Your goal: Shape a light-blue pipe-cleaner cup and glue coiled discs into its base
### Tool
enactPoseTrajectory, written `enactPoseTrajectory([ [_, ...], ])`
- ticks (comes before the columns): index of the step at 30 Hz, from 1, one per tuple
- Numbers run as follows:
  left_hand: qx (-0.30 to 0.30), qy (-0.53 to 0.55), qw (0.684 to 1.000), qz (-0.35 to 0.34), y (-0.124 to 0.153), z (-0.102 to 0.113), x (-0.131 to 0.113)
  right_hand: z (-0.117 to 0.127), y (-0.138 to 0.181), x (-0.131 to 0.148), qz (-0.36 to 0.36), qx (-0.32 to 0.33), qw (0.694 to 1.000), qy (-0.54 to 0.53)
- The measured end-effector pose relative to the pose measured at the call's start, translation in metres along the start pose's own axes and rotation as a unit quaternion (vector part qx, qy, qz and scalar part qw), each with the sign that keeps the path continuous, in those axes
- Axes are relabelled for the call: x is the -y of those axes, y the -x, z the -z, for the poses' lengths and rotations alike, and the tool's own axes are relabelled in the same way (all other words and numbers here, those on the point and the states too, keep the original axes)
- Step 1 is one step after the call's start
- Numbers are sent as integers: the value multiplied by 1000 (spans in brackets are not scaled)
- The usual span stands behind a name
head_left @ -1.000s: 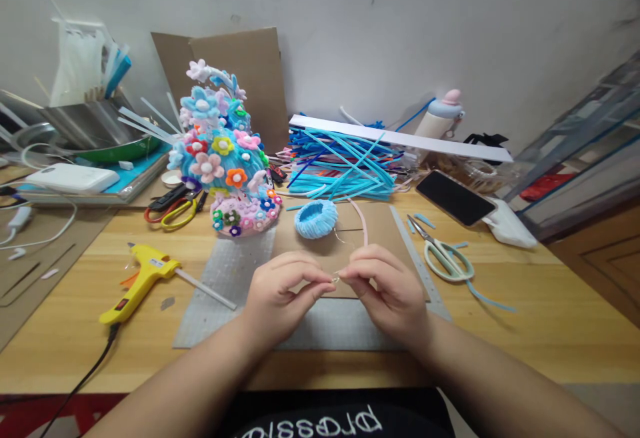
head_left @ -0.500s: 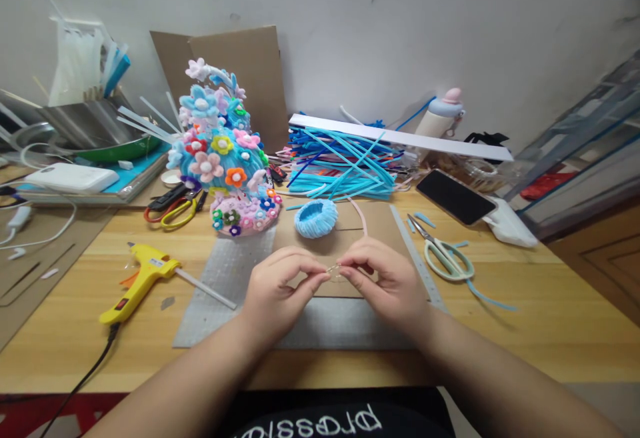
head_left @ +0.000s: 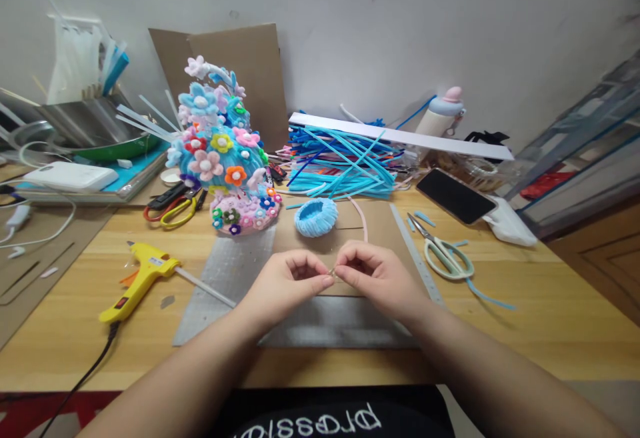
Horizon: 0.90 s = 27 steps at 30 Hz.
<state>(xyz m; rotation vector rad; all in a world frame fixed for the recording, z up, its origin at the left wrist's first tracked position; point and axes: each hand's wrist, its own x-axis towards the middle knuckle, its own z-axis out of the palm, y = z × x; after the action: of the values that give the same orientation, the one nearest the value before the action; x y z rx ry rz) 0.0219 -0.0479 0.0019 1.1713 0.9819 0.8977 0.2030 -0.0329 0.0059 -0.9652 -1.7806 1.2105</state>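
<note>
My left hand [head_left: 293, 285] and my right hand [head_left: 377, 278] meet over the cardboard sheet [head_left: 390, 228], fingertips nearly touching. Between thumb and forefinger, each pinches a small, thin, gold-coloured wire-like piece [head_left: 332, 272]; its exact kind is too small to make out. Just beyond the hands sits a fluffy light-blue hollow cup [head_left: 316, 218] made of pipe cleaner, its opening tilted up. A pale pink pipe cleaner [head_left: 359, 215] lies on the cardboard behind my right hand. Under the cardboard is a grey cutting mat [head_left: 220, 305].
A flower-covered pipe-cleaner piece [head_left: 220, 151] stands back left, near colourful-handled scissors [head_left: 177, 213]. The yellow glue gun [head_left: 143, 278] lies left, its cord off the front edge. Blue pipe cleaners [head_left: 345, 171] are piled behind; pale-handled scissors [head_left: 447, 258] and a phone [head_left: 456, 196] lie right.
My fingertips have drawn slightly closer together around the small gold piece, now covering more of it. My left hand has shifted a little right. The objects on the table stay put.
</note>
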Motion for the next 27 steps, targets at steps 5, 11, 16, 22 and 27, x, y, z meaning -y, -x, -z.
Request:
enactPoseTrajectory([
  [5,88,77,991,72,0,3,-3,2,-1,0,-53,68,993,-78],
  [11,88,178,972,124,0,3,-2,1,1,2,8,46,999,-14],
  [16,96,216,959,159,-2,5,0,0,3,1,19,36,999,19],
  [22,94,236,949,189,-3,6,2,-2,3,2,37,31,999,25],
  [27,104,224,952,182,-3,7,2,-2,3,4,40,17,999,33],
])
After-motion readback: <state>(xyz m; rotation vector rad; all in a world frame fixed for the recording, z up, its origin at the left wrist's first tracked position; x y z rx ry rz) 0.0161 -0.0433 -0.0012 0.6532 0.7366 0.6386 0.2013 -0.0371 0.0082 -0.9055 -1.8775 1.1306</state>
